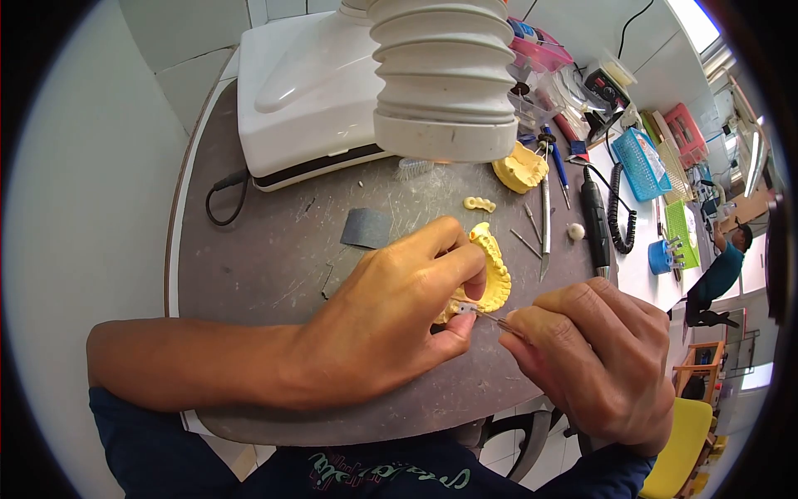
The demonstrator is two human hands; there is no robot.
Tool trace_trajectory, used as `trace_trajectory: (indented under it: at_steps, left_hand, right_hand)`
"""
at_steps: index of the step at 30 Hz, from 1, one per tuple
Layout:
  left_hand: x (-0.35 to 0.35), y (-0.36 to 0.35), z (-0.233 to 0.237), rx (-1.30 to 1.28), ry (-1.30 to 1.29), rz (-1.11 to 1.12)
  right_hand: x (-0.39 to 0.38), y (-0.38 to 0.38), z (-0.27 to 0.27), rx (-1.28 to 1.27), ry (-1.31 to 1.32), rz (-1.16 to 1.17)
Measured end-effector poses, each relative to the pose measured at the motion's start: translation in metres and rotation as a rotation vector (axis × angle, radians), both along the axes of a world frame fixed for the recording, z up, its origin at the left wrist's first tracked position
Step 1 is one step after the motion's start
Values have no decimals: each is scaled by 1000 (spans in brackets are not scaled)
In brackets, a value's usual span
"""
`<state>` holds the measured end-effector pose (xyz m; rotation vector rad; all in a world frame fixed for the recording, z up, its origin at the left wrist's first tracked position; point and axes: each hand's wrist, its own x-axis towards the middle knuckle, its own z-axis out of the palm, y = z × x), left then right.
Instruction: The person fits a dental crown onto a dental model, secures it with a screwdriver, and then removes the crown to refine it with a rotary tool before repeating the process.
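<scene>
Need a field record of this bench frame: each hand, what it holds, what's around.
left hand: grips yellow dental cast at its near end
right hand: pinches thin metal tool, tip at a small white piece on the cast
overhead: ribbed white hose, mouth above the work
bench: grey worktop, scratched and dusty
loose items: sandpaper scrap; second cast; black handpiece with coiled cord
background: another person, far right

Left hand (391, 320) holds yellow dental cast (492, 270) on grey worktop (274, 258); right hand (594, 358) applies thin metal tool (495, 318) to small white piece (465, 308) pinched in left fingers (453, 328).
</scene>
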<state>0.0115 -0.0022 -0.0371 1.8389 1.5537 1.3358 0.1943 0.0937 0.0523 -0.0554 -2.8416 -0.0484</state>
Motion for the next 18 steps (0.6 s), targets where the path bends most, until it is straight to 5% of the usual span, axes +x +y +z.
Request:
trace_trajectory:
  at_steps: [18]
  left_hand:
    - [0,0,-1,-36,-42,-10]
  right_hand:
    - [-5,4,1,37,-71,56]
